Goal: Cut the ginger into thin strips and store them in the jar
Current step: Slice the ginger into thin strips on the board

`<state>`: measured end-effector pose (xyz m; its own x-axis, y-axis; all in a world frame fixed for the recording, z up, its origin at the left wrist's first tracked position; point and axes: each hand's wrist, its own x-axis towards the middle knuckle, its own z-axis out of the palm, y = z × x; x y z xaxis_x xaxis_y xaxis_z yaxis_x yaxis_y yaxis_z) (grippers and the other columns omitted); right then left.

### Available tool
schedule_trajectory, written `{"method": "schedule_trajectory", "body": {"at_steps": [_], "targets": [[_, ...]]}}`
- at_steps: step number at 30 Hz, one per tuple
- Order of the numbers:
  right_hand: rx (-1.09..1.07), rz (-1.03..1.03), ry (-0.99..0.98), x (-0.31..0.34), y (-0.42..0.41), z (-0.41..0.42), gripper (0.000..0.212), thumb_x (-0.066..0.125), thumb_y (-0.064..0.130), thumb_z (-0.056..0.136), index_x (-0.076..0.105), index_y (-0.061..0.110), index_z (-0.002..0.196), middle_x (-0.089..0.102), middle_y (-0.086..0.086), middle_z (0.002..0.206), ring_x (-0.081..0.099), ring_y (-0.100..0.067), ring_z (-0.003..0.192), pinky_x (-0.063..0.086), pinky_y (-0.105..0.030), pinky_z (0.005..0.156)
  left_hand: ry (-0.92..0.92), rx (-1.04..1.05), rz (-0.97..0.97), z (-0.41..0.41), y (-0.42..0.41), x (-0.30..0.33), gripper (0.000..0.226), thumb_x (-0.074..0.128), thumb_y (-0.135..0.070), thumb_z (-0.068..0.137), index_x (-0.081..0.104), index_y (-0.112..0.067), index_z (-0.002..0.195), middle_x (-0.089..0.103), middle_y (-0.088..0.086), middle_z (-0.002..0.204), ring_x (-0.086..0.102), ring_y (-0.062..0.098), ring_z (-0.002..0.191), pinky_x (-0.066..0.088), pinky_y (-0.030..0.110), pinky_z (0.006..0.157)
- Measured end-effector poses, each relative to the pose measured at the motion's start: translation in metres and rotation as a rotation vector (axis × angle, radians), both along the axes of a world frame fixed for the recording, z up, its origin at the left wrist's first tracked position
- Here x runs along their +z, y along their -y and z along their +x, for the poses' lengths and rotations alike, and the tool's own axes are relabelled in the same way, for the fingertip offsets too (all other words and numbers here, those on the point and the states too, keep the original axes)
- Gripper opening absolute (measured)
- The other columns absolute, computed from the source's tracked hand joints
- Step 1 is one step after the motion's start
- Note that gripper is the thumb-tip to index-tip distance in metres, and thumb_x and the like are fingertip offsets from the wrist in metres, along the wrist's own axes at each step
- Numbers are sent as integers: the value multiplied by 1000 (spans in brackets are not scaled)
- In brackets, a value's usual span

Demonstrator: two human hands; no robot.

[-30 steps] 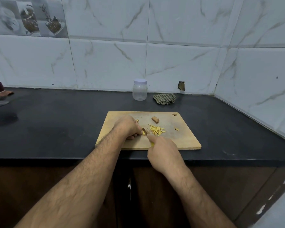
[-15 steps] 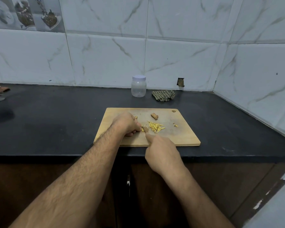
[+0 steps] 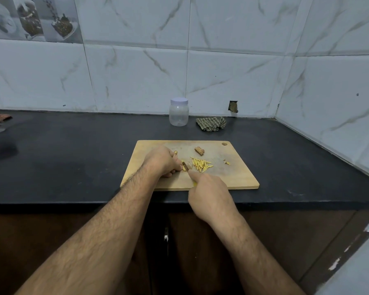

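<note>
Little has shifted: the left hand (image 3: 163, 161) still pinches the ginger slice (image 3: 183, 167), right hand (image 3: 211, 195) gripping the knife (image 3: 185, 166) mid-frame; slicing continues, jar (image 3: 179, 112) still lidded.

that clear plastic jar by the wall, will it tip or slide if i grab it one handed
The jar looks empty, so it is probably light and may skid on the smooth black counter if nudged. It stands upright on a broad base, squat rather than tall, so tipping seems unlikely. Its lid is on; the plastic wall may flex slightly.
</note>
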<state>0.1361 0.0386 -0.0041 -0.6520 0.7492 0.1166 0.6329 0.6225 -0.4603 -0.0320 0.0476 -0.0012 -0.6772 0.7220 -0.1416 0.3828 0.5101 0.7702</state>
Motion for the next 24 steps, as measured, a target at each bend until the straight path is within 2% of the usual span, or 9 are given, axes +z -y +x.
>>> {"method": "schedule_trajectory", "body": {"at_steps": [3,7,11,18,24], "targets": [[-1,-6,17,-1,-1,-3,59,45,11,95,40,29,150,55,-1,140,51,-22,125,49,-36,99,-3,8,10,0,0,-1,9,76,-12,82,71,-13,74,66,2,68,57,18,63,58,34,78],[-6,-8,36,0,-2,-4,59,45,11,95,38,30,150,54,-1,140,51,-23,124,50,-37,99,-9,4,6,-1,0,-2,6,77,-13,81,74,-9,83,66,2,66,58,20,64,58,38,81],[8,-6,39,4,-1,-8,58,45,9,95,41,28,149,54,-3,138,51,-24,124,49,-38,99,-5,-2,11,-1,1,-1,11,76,-11,81,70,-13,72,64,2,66,55,18,62,57,36,79],[15,-12,55,-3,8,9,55,45,10,94,43,29,146,62,-5,116,57,-24,105,55,-38,84,-1,5,8,-1,1,0,9,77,-13,81,72,-15,74,66,-1,66,55,14,59,57,31,74],[-5,-7,18,1,0,3,56,45,10,93,45,26,146,60,-4,128,55,-25,115,51,-36,91,6,11,18,1,3,0,12,77,-12,80,72,-17,71,66,-1,66,52,11,52,51,25,56]]}}
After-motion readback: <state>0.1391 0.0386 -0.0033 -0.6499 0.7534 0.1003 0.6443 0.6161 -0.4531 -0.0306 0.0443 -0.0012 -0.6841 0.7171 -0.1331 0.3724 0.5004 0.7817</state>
